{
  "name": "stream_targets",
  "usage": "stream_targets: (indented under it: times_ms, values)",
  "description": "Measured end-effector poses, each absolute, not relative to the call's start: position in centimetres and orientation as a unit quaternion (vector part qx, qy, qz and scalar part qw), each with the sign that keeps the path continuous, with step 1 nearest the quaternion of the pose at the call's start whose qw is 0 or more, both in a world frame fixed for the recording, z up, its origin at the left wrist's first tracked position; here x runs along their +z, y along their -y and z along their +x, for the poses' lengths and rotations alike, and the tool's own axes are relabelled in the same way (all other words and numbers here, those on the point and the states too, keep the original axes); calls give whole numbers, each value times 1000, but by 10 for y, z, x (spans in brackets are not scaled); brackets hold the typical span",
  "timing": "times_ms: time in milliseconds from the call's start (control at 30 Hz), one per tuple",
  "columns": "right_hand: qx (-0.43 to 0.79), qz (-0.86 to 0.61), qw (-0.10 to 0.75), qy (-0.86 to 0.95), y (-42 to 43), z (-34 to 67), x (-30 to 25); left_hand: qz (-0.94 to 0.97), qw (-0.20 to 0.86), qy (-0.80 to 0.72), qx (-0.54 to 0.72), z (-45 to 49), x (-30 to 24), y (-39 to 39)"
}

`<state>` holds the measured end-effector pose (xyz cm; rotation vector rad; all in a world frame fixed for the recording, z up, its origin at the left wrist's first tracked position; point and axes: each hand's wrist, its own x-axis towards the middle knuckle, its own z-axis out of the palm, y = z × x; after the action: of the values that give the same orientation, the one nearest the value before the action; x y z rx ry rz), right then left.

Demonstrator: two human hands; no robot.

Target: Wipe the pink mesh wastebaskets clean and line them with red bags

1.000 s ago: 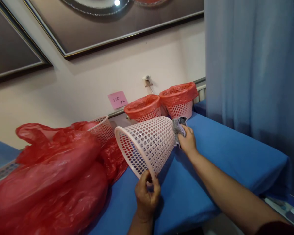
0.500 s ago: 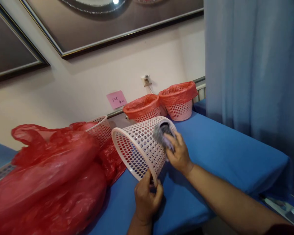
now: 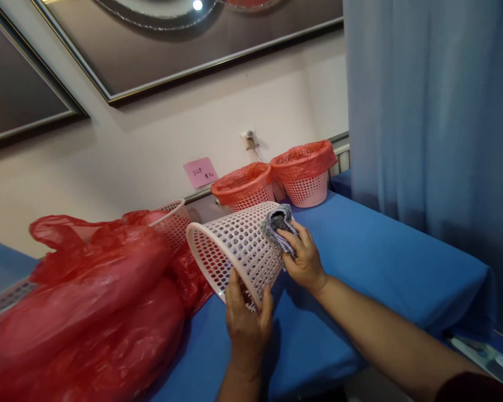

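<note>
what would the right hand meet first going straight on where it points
Likely the tilted pink basket: the gray cloth in the right hand appears to rest against its side, though depth is hard to judge.

The left hand (image 3: pixel 248 326) is held upright at the lower centre of the frame, its fingers (image 3: pixel 235 296) and thumb raised in a grip, its forearm (image 3: pixel 240 385) cut off by the bottom edge. The right hand (image 3: pixel 305 261) is angled toward the upper left, fingers bent, its bare forearm (image 3: pixel 381 329) stretched diagonally toward the lower right.
</note>
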<state>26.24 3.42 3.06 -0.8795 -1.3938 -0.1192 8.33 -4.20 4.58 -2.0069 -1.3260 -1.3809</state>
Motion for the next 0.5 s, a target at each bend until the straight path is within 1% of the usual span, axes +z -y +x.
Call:
stream_targets:
  times_ms: [67,133,367,500]
  values:
    - [-46,-386,681,621,-36,263,30,-711,236,440,-495,85,47,37]
    - [-44,-371,683,627,-35,263,30,-726,265,410,-486,82,48,32]
    - [-64,-321,695,640,-21,257,33,-728,236,369,-528,62,35,34]
    - [-44,-315,685,655,-21,257,31,-705,275,374,-536,52,33,41]
